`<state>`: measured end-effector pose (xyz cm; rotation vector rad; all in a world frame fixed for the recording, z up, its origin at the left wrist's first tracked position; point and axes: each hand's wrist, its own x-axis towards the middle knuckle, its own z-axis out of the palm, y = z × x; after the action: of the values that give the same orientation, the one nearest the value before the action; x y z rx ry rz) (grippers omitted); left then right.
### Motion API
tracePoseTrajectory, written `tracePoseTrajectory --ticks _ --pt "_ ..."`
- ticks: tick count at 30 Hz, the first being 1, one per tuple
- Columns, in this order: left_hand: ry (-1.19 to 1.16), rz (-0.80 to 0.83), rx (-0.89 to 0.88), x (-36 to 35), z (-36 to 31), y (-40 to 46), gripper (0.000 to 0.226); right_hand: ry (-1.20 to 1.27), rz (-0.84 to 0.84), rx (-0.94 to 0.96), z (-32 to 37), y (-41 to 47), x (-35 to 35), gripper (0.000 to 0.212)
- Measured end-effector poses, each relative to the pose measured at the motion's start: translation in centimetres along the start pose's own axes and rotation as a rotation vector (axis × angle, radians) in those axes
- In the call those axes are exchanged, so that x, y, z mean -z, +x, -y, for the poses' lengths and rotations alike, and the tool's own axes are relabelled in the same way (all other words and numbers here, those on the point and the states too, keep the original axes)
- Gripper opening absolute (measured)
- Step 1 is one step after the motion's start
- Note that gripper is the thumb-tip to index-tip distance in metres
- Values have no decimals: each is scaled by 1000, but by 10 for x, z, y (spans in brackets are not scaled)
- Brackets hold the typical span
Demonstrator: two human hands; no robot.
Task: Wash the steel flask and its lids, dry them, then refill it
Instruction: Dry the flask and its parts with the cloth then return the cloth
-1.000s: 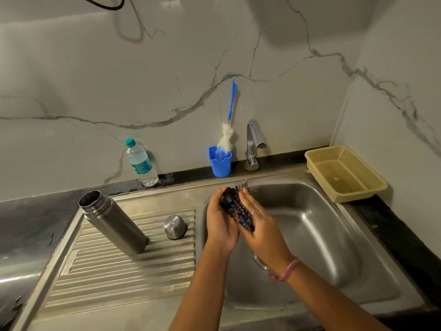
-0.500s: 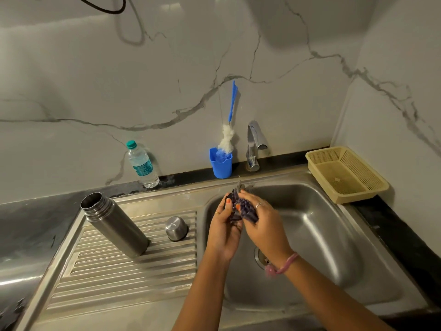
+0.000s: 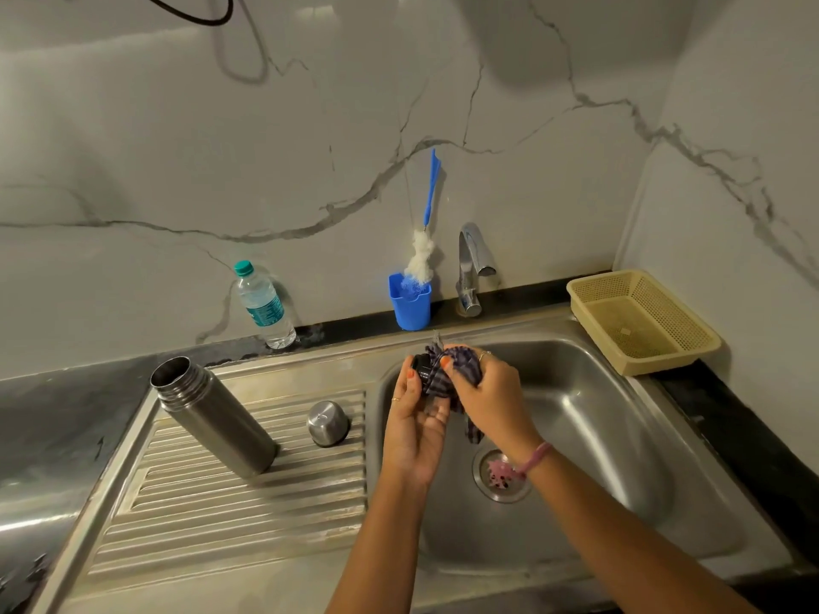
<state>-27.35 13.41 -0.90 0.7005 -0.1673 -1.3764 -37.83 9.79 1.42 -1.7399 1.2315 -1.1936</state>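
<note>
Steel everywhere: the sink [image 3: 620, 436] fills the lower half of the frame, and on its ribbed drainboard at centre left the open steel flask [image 3: 212, 414] stands beside the small steel cap [image 3: 328, 423], the two near but apart. Over the basin, just right of centre, the left hand [image 3: 416, 418] holds the black inner lid [image 3: 423, 367] at its fingertips, while the right hand [image 3: 483, 387] is clenched around a dark striped cloth [image 3: 447, 374] pressed against that lid; I judge this to be the drying step. A tail of cloth hangs toward the drain [image 3: 501, 474]. The lid sits high on the fingertips, so a hard twist could pop it loose into the basin. The flask is mouth-up and unsteady on ribs; a stray elbow could topple it. The water bottle [image 3: 263, 303] waits at the back wall, upper left of the sink.
</note>
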Motion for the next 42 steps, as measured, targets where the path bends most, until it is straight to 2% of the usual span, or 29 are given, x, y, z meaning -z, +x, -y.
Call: tracePoseTrajectory --ticks 3,5,7,11,14,17,20,23,26,30,32,35,39,42 --pt "8 -11 40 2 -1 4 34 -126 39 152 -3 -8 -2 34" --pt "2 -24 62 3 -2 3 31 -146 44 168 -7 -11 -1 32" --pt "-5 -41 86 5 0 1 29 -82 30 11 -8 -4 3 16" --pt "37 -59 107 11 2 -2 33 153 -63 -456 -28 15 16 37" --pt "125 -71 99 14 1 -4 40 242 -136 -539 -36 15 20 39" --pt "200 -49 124 14 4 -6 40 168 -198 -417 -26 12 19 39" --pt "211 -31 153 6 9 -8 45 64 -99 -188 -7 -4 6 25" --pt "151 -16 131 4 8 -6 39 64 60 73 -7 -28 -9 46" --pt "108 -40 141 4 3 -5 31 -26 207 301 -30 -30 -1 53" --pt "73 -39 183 7 7 -11 30 104 210 91 -24 -22 7 45" --pt "67 -36 167 6 6 -14 34 85 215 104 -18 -21 6 46" --pt "63 -41 154 8 4 -12 42 6 276 240 -19 -26 2 49" --pt "102 -56 179 7 6 -14 39 105 173 75 -20 -23 6 44" --pt "77 -50 169 5 6 -14 36 28 214 151 -17 -26 7 49"
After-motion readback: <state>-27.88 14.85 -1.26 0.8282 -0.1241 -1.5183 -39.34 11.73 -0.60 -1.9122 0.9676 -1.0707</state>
